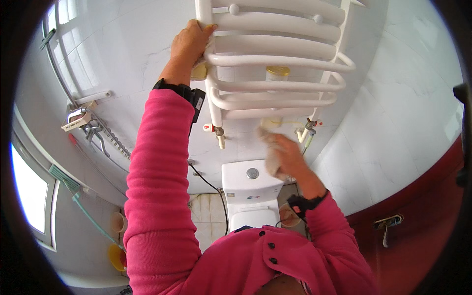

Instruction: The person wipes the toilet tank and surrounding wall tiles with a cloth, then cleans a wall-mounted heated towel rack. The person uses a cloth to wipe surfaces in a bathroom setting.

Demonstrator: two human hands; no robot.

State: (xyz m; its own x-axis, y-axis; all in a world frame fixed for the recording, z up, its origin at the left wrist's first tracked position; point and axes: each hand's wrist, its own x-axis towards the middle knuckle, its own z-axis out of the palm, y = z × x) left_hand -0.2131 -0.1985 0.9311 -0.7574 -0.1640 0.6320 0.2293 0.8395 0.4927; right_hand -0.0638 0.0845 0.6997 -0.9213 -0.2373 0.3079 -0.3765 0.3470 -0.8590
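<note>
A white towel radiator [278, 45] with curved bars is fixed to the tiled wall in front of me. My left hand [191, 43] is closed around its left upright, high up. Just under that wrist shows a yellowish object [199, 72], partly hidden, whose kind I cannot tell. My right hand [290, 156] is below the bars, above the toilet, slightly smeared by motion. It is closed on a beige cloth [273, 160], which sticks out past the fingers. Behind the lower bars stands a container with a gold lid [278, 71].
Below is a white toilet [251, 189] with a black cable [216, 189] beside it. Valves [219, 132] sit under the radiator. At left are a shower fixture [83, 118], a window [32, 191] and a green-handled squeegee [64, 177]. A red door [418, 246] stands at right.
</note>
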